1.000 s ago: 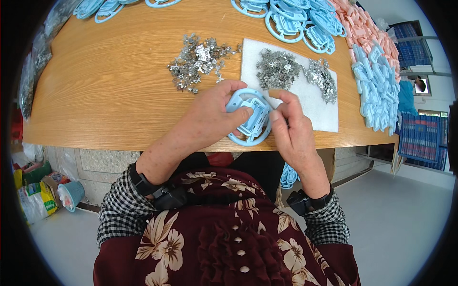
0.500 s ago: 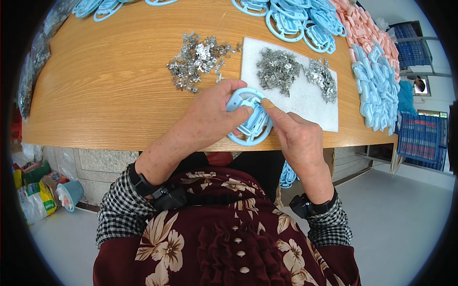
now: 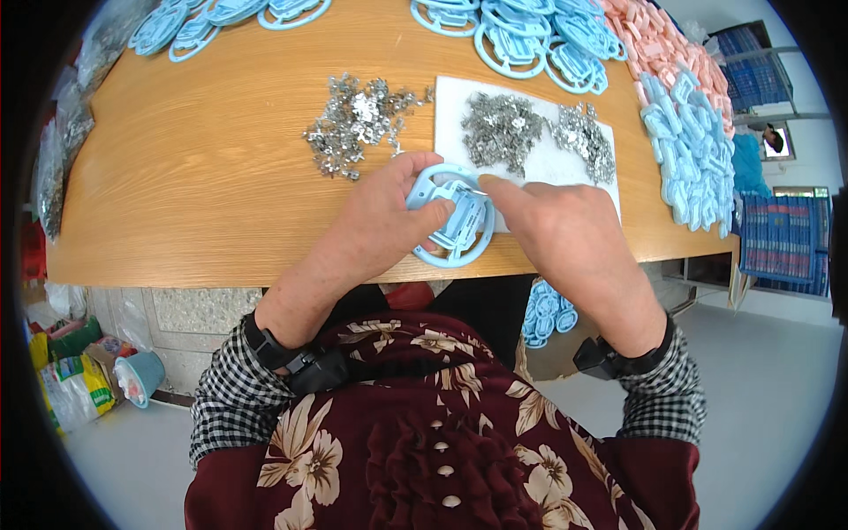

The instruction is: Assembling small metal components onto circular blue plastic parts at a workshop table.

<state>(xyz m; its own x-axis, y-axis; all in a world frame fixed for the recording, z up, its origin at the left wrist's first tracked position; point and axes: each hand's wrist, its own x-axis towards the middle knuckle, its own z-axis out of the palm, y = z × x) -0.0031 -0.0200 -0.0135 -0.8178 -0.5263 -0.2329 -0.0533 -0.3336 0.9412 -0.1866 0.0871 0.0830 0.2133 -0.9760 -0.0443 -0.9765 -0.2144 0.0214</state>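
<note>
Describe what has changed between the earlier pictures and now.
The right hand has rolled back-up, its fingers shifting from beside the blue ring part onto its upper right; that forearm swung outward. Any new hold there is unclear. The left hand still grips the part; the metal piles look undisturbed.

The frame (image 3: 465, 225) is pale blue, the clips (image 3: 353, 128) silver, the mat (image 3: 546, 170) white, the counter (image 3: 203, 177) honey-brown with darker wood grain. Of the parts (image 3: 693, 150), some are light blue, others salmon pink. The shirt (image 3: 389, 477) is maroon with cream flowers (image 3: 316, 473) and whitish buttons (image 3: 444, 471), the cuffs (image 3: 231, 393) black-and-white check, the wristbands (image 3: 265, 344) black. The floor (image 3: 760, 371) is pale grey.
</note>
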